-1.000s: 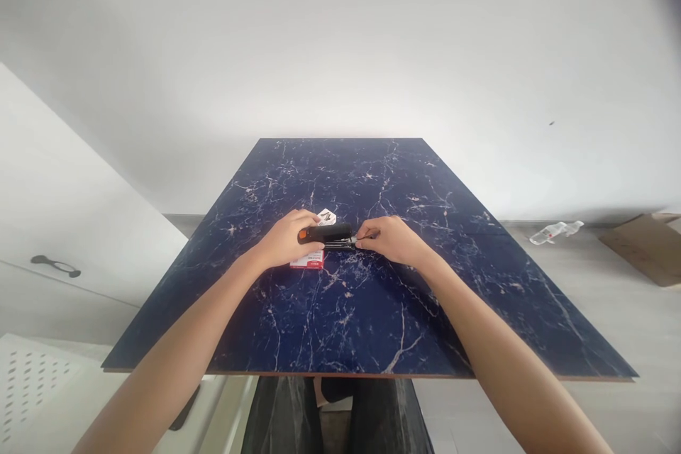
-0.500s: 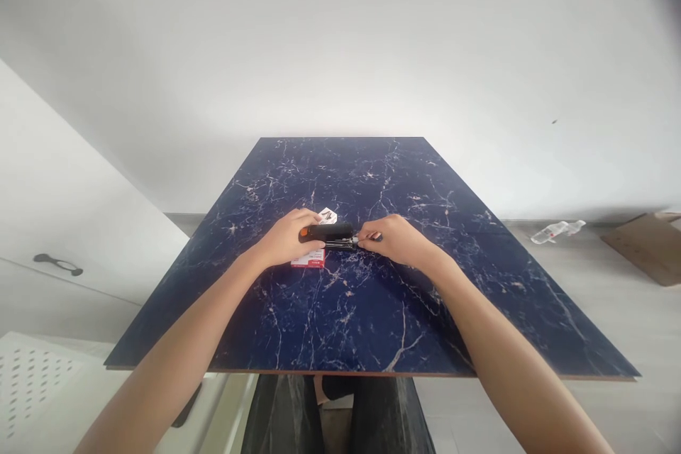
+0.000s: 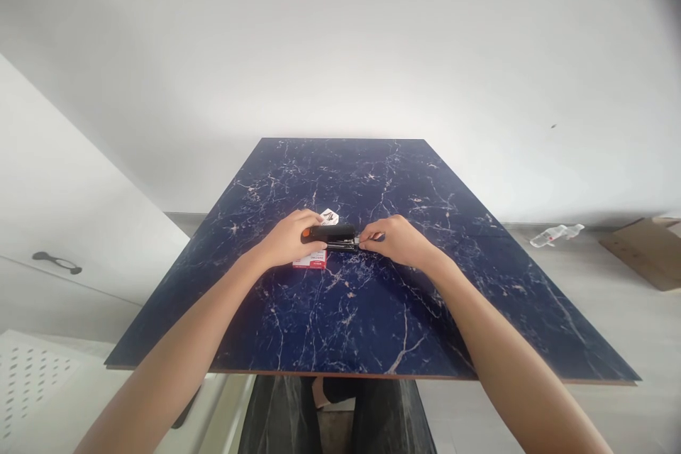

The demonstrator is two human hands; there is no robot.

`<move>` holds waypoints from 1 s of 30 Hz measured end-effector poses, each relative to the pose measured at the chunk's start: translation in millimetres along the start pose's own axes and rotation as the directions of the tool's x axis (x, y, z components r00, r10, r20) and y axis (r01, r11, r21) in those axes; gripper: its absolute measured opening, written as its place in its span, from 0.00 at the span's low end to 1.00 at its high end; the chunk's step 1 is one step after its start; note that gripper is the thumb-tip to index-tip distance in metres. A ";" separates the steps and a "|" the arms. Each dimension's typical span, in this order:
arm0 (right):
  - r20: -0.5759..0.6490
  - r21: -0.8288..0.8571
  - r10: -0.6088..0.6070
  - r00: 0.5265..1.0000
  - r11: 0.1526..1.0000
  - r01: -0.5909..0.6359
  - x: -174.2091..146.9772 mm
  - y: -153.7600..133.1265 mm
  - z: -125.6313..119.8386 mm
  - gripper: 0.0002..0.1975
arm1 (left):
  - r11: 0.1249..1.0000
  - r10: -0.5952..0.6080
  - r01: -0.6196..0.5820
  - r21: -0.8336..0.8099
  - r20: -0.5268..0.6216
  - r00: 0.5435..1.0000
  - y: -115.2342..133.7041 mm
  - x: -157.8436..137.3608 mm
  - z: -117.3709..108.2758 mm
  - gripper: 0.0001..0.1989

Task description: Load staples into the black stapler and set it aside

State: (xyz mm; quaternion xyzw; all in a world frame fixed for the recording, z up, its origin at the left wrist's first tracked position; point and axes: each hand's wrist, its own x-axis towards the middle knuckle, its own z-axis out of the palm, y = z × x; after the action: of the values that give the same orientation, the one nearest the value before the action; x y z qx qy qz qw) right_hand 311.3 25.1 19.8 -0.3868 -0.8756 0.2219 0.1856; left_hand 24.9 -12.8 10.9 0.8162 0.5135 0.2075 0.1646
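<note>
A black stapler (image 3: 335,233) with an orange end lies across the middle of the dark blue marbled table (image 3: 372,312). My left hand (image 3: 290,239) grips its orange end from the left. My right hand (image 3: 396,240) pinches the metal front of the stapler, where a thin dark part sticks out between the fingers. Under my left hand sits a small red and white box (image 3: 309,262). A white flap or card (image 3: 328,216) shows just behind the stapler.
A white cabinet with a dark handle (image 3: 56,262) stands on the left. On the floor at the right lie a plastic bottle (image 3: 556,233) and a flattened cardboard piece (image 3: 646,250). A white perforated surface (image 3: 32,376) is at lower left.
My right hand has slid slightly left toward the stapler's front. The left hand and the stapler stay almost where they were.
</note>
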 end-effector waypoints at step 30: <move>0.222 0.169 0.042 0.974 0.982 -0.081 -21.6 -47.5 -7.2 0.10 | 1.000 -0.022 0.022 -0.003 0.026 0.999 -3.8 -0.9 -13.2 0.17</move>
State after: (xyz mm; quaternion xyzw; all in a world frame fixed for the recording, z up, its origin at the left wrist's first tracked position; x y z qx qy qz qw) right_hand 300.3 -18.1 47.8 -0.3692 -0.8550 0.3454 0.1155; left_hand 14.9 -11.2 20.2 0.8128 0.5200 0.1959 0.1746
